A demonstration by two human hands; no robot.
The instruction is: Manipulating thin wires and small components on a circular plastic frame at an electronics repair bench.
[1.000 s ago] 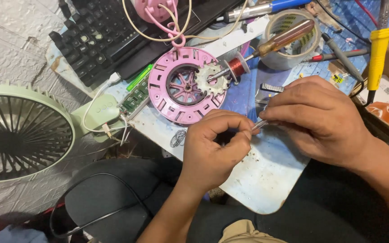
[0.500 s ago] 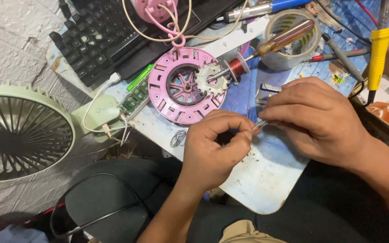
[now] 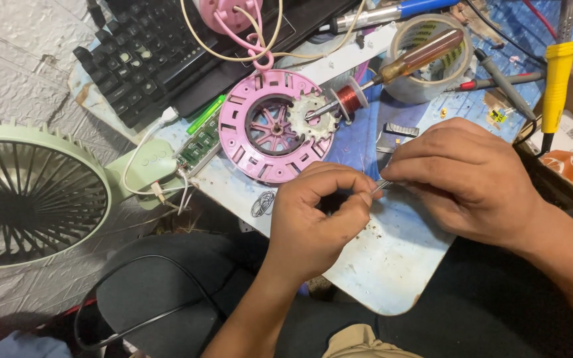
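Observation:
My left hand [image 3: 316, 219] and my right hand [image 3: 462, 179] meet over a worn blue-and-white work board [image 3: 392, 265]. Together they pinch a thin metal tool [image 3: 381, 186], of which only a short silvery tip shows between the fingers. Whether a fine wire is also held I cannot tell. Just beyond my left hand lies a round pink fan housing [image 3: 270, 126] with a pale stator [image 3: 308, 118] and a small spool of copper wire [image 3: 349, 98] on it.
A pale green fan [image 3: 31, 195] lies at left, wired to a green circuit board [image 3: 200, 142]. A black keyboard [image 3: 144, 56], a tape roll [image 3: 429, 56], a brown-handled screwdriver [image 3: 419, 56], a yellow-handled tool [image 3: 555, 79] and pens crowd the back.
Both hands stay nearly still; my left-hand fingers shift slightly around the tool's tip.

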